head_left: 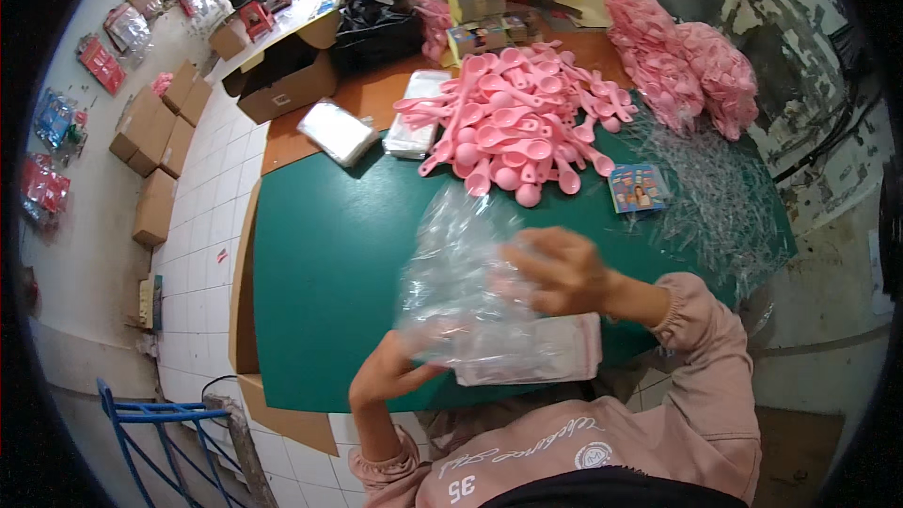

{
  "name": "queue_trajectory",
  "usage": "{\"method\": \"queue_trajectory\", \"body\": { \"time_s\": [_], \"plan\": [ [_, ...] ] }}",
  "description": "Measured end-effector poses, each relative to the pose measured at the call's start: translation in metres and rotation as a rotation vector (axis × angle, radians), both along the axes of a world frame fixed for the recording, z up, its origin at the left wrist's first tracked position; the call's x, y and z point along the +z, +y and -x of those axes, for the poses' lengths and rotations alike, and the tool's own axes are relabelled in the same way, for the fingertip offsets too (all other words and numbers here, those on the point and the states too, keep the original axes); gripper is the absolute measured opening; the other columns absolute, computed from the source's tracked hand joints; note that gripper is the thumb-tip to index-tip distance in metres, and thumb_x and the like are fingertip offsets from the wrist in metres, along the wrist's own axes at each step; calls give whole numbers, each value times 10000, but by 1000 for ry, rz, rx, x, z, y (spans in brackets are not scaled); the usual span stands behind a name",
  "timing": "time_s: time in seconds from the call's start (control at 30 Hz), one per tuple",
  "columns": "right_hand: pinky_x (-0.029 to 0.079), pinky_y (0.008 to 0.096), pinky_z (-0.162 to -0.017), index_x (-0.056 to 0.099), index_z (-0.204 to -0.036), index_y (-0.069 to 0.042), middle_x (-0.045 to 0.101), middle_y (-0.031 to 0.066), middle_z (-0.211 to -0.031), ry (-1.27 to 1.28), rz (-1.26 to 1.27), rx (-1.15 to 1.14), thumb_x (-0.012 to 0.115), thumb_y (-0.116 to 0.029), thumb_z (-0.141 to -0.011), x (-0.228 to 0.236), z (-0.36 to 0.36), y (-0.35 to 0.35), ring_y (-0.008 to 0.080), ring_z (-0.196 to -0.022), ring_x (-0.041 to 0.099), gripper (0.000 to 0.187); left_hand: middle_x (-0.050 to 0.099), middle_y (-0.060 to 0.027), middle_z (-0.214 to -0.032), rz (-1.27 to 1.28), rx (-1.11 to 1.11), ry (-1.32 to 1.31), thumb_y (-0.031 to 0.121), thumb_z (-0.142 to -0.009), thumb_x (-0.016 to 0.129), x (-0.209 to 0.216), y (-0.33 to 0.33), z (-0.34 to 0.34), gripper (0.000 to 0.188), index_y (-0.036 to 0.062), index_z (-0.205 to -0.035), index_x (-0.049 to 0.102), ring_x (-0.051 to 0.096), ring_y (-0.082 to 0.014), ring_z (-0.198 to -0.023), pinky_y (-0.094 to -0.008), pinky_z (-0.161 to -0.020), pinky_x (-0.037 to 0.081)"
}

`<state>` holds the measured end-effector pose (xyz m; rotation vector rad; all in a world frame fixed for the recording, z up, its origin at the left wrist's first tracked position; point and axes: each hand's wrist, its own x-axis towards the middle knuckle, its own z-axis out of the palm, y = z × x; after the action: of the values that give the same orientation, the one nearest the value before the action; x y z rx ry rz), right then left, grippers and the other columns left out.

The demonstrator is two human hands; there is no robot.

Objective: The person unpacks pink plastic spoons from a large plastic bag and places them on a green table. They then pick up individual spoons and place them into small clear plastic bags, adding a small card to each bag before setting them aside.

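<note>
A large crinkled clear plastic bag (442, 259) hangs over the near part of the green tabletop. At its lower left corner, my left hand (393, 372) grips it, the fingertips partly covered by the film. My right hand (562, 271) is at the bag's right side with bent fingers, smeared by motion, so its grip cannot be made out. Beneath the bag, at the near table edge, lies a stack of flat clear plastic sleeves (574, 346). Beyond the bag is a big heap of pink plastic scoops (513, 122).
Two packs of clear sleeves, one pack (339, 132) farther left, lie beside the heap. To the right are a colourful card (638, 188) and a spread of clear plastic strips (715, 198). Pink-filled bags (677, 61) stand behind. An open carton (287, 80) sits at the far left.
</note>
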<state>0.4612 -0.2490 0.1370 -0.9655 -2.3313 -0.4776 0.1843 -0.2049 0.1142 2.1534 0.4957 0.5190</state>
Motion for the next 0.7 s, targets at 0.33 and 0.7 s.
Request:
{"method": "queue_trajectory", "body": {
  "time_s": [0.33, 0.7],
  "plan": [
    [196, 510, -977, 173, -1296, 62, 222, 269, -1319, 448, -87, -1933, 561, -547, -698, 16, -440, -120, 418, -1193, 257, 938, 526, -117, -1097, 339, 864, -94, 91, -867, 426, -26, -19, 39, 306, -14, -1154, 445, 479, -173, -1044, -276, -899, 351],
    [395, 337, -822, 482, -1133, -49, 502, 145, -1106, 460, 76, -1411, 570, -261, -786, 43, -455, -117, 244, -992, 502, 416, 528, -117, -1086, 261, 840, 24, 114, -867, 441, -20, -17, 28, 286, -13, -1122, 468, 488, -183, -1021, -292, -888, 360]
  ]
}}
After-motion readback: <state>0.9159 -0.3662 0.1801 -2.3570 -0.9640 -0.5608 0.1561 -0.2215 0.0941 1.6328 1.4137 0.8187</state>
